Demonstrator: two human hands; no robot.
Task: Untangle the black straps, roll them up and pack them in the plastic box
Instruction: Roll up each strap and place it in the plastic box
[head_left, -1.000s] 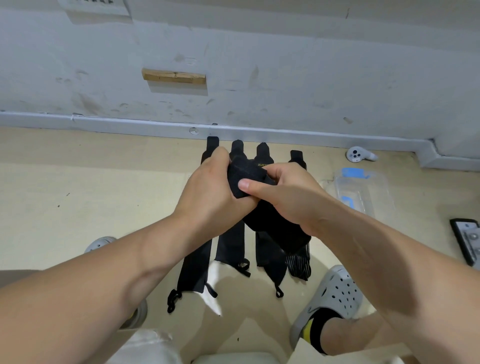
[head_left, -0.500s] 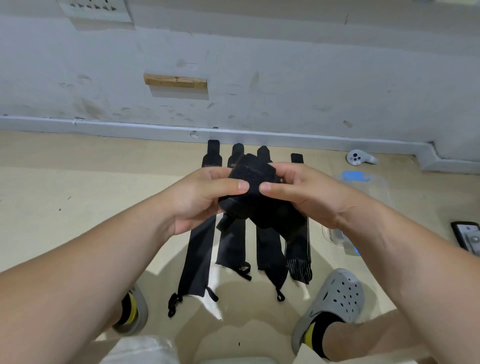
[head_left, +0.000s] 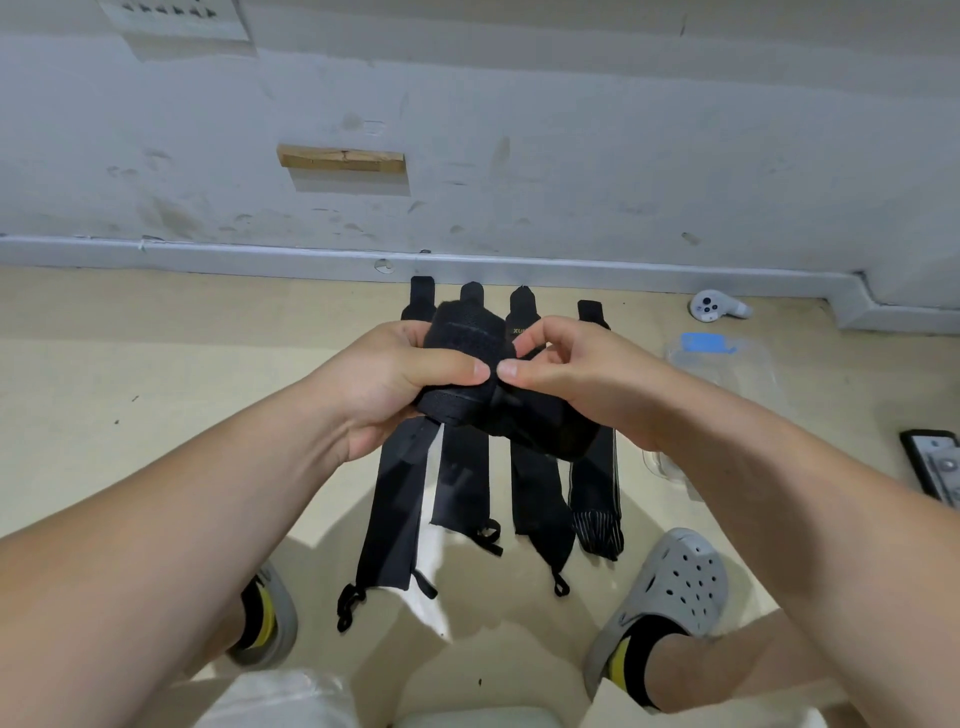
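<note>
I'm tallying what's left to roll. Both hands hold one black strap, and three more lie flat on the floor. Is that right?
Not quite. The head view shows four flat straps side by side on the floor, not three. The rest holds: the left hand and right hand both grip one bundled strap above them.

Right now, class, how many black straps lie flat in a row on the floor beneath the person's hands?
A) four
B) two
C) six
A: four straps lie side by side on the floor, while the left hand and right hand grip a fifth, bunched strap above them.
</note>
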